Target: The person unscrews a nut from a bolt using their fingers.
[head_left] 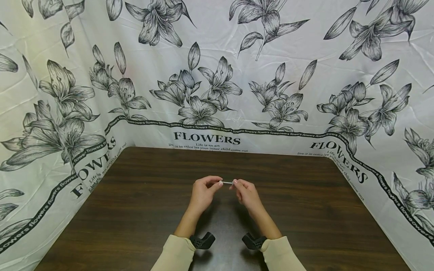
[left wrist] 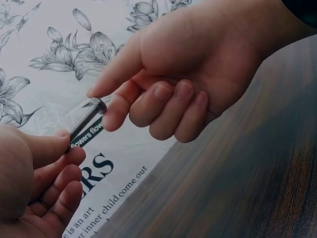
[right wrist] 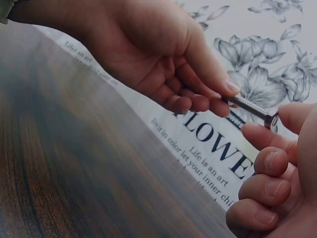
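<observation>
A silvery metal bolt (head_left: 227, 183) is held in the air above the table between both hands, lying roughly crosswise in the head view. My left hand (head_left: 202, 195) pinches its threaded end with thumb and fingertips, which hide the tip. At the other end, the thumb and index fingertip of my right hand (head_left: 249, 196) are on either side of the bolt's head. The left wrist view shows the threaded shank (left wrist: 82, 122) bare between the hands. In the right wrist view the bolt head (right wrist: 271, 120) faces the right fingertips; the other right fingers are curled in.
A dark brown wooden table (head_left: 135, 210) spreads beneath the hands. White cloth (head_left: 281, 143) printed with black flowers and lettering stands along its back and sides. Black wrist devices (head_left: 203, 241) sit at both cuffs, close above the tabletop.
</observation>
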